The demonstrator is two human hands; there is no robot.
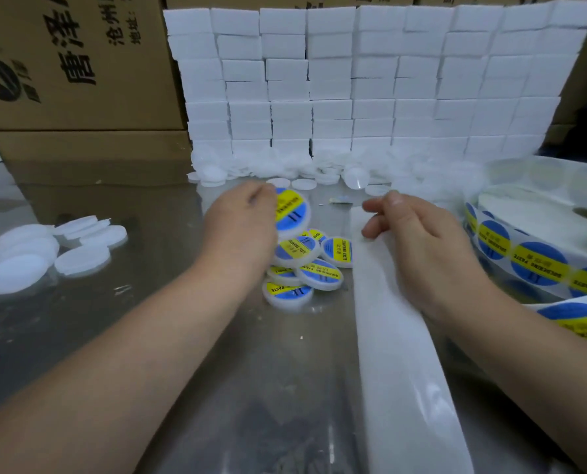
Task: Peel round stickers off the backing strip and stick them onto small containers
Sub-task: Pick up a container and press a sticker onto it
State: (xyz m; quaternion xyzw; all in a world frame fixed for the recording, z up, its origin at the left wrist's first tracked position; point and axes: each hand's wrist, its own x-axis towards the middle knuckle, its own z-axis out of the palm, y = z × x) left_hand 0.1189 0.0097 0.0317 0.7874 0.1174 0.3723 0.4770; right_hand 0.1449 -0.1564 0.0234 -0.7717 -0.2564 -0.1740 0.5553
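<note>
Holding a labelled container in curled fingers, the left grip hovers just beyond a small pile of labelled containers on the shiny desk. The right grip lies on the far end of the white backing strip, fingers loosely curled; whether it pinches the strip cannot be told. A sticker roll with blue-and-yellow round stickers sits at the right. Plain white containers lie at the left, and more are heaped under a far wall of white boxes beside cardboard cartons.
</note>
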